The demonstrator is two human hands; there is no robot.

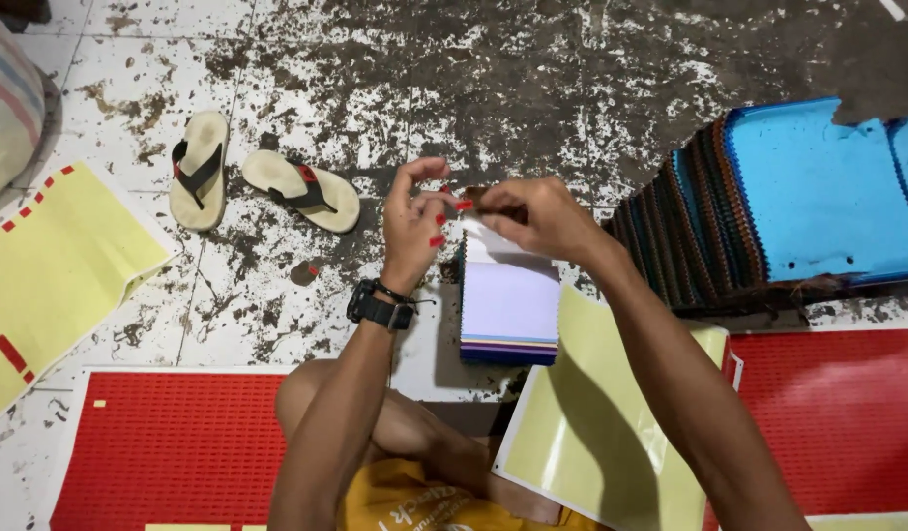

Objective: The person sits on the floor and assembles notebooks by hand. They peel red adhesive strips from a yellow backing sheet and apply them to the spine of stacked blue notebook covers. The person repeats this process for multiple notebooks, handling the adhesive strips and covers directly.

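My left hand (414, 228), with a black watch on the wrist, and my right hand (537, 216) meet above a small stack of fabric swatches (508, 310) with a pale lilac top sheet. Both pinch a small red strip (463, 205) between their fingertips; the right hand also holds a small brown piece. A few short red bits stick to the left fingers. A yellow-green sheet (601, 433) lies under my right forearm.
Fanned stacks of swatches (768, 206) with blue tops lie at right. Red sheets (169, 447) (837, 413) flank my knee. A yellow sheet with red marks (56, 265) lies left. Two flip-flops (200, 167) (301, 187) rest on the stained tile floor.
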